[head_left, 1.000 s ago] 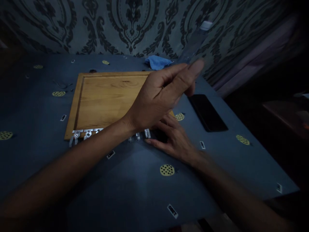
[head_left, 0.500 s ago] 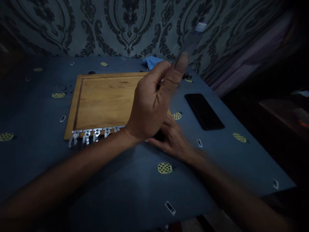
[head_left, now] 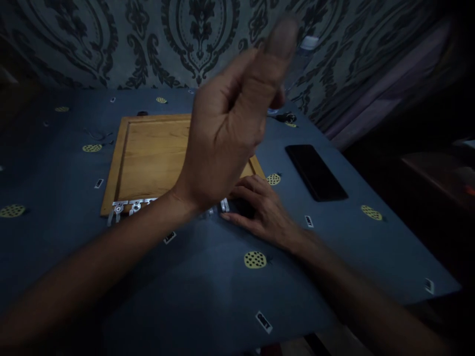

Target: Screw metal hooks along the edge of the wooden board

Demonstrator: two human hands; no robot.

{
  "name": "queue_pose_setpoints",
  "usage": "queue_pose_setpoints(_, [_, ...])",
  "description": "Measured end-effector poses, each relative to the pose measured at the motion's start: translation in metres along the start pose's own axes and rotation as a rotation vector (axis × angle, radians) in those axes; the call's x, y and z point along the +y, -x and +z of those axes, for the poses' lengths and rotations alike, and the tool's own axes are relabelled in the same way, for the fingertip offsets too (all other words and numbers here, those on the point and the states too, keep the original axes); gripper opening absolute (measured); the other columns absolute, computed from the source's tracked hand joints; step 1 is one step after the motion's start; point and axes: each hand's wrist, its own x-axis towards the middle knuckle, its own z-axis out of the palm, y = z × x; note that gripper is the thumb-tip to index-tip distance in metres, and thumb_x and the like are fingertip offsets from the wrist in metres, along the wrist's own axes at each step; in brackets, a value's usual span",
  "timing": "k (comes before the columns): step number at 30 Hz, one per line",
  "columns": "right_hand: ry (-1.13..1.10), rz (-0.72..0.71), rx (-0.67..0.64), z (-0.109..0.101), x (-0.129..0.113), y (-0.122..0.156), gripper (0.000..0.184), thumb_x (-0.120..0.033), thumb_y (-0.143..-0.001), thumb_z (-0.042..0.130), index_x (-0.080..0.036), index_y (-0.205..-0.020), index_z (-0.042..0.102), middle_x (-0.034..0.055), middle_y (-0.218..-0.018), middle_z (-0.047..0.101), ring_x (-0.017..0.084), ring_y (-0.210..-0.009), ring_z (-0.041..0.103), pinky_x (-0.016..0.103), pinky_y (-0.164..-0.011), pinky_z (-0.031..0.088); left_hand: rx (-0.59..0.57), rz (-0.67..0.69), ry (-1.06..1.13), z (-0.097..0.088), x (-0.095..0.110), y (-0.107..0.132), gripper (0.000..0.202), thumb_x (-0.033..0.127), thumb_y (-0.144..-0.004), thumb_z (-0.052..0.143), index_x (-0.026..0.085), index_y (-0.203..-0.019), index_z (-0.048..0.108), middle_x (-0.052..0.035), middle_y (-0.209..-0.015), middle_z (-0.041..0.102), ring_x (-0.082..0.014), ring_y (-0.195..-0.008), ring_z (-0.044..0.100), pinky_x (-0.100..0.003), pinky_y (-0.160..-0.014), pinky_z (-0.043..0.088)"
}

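Note:
My left hand [head_left: 226, 133] is raised above the wooden board [head_left: 148, 153]. Its fingers are curled in, and its thumb points up and is smeared by motion. Whatever sits inside the curled fingers is hidden. My right hand [head_left: 265, 212] lies on the blue cloth at the board's front right corner, fingers stretched flat over a dark object I cannot make out. Its fingertips touch the right end of a row of small metal pieces [head_left: 128, 206] lined along the board's front edge; my left forearm hides the middle of that row.
A black phone [head_left: 315, 170] lies flat to the right of the board. A clear bottle with a white cap [head_left: 302, 54] stands at the back right by the patterned wall. Small dark items [head_left: 285, 117] lie behind the board. The table edge drops off at right.
My left hand has risen and come closer to the camera, curling from stretched fingers into a fist with the thumb up. It now hides the blue cloth at the back. My right hand has stayed put.

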Motion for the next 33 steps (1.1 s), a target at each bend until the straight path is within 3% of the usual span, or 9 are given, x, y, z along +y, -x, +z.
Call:
queue_pose_setpoints(5, [0.01,-0.01,-0.02,-0.001,0.0,0.0,0.049,-0.059,-0.094,0.06,-0.02,-0.122,0.069,0.0137,-0.116,0.07,0.032,-0.104,0.063,0.052,-0.089,0.053,-0.052,0.027,-0.013,0.001,-0.018,0.004,0.048,0.055,-0.102,0.051,0.022,-0.066,0.051,0.0061,-0.049,0.03,-0.0076,-0.039,0.021,-0.028,-0.041,0.017])
queue_pose_setpoints(13, [-0.004,0.004,-0.03,0.0,0.001,0.0,0.049,-0.06,-0.094,0.061,-0.022,-0.124,0.069,0.0132,-0.118,0.07,0.033,-0.109,0.063,0.056,-0.094,0.052,-0.068,-0.019,0.024,-0.002,-0.028,0.006,0.054,0.07,-0.094,0.055,0.024,-0.066,0.05,0.0058,-0.051,0.028,-0.0085,-0.043,0.021,-0.027,-0.042,0.024])
queue_pose_setpoints(16, [0.003,-0.011,-0.014,0.001,0.002,0.001,0.051,-0.061,-0.094,0.06,-0.02,-0.123,0.069,0.0137,-0.117,0.069,0.032,-0.108,0.063,0.054,-0.093,0.053,-0.071,-0.065,0.038,-0.002,-0.025,0.007,0.05,0.058,-0.098,0.057,0.024,-0.063,0.049,0.0055,-0.049,0.029,-0.009,-0.042,0.021,-0.027,-0.04,0.024])
queue_pose_setpoints(21, [0.006,-0.029,0.007,0.003,0.003,0.001,0.052,-0.061,-0.095,0.058,-0.017,-0.12,0.069,0.0139,-0.112,0.07,0.031,-0.102,0.063,0.052,-0.087,0.054,-0.004,-0.208,0.0,0.0,-0.015,0.005,0.047,0.019,-0.103,0.052,0.022,-0.057,0.045,0.0048,-0.048,0.031,-0.0084,-0.041,0.025,-0.026,-0.041,0.024])
queue_pose_setpoints(26, [-0.016,0.005,-0.012,0.001,0.001,0.0,0.047,-0.059,-0.094,0.061,-0.022,-0.121,0.07,0.0128,-0.118,0.07,0.032,-0.109,0.063,0.056,-0.094,0.053,-0.03,-0.134,0.083,0.0,-0.017,0.005,0.042,0.022,-0.103,0.052,0.021,-0.062,0.051,0.0057,-0.048,0.033,-0.007,-0.039,0.024,-0.025,-0.039,0.023])
queue_pose_setpoints(33, [0.0,0.005,-0.012,0.001,0.001,0.0,0.044,-0.058,-0.094,0.062,-0.021,-0.117,0.07,0.0132,-0.118,0.07,0.033,-0.113,0.063,0.055,-0.096,0.053,-0.021,-0.16,0.068,0.0,-0.015,0.006,0.043,0.02,-0.103,0.053,0.021,-0.06,0.048,0.0062,-0.047,0.031,-0.0071,-0.038,0.023,-0.025,-0.04,0.022])
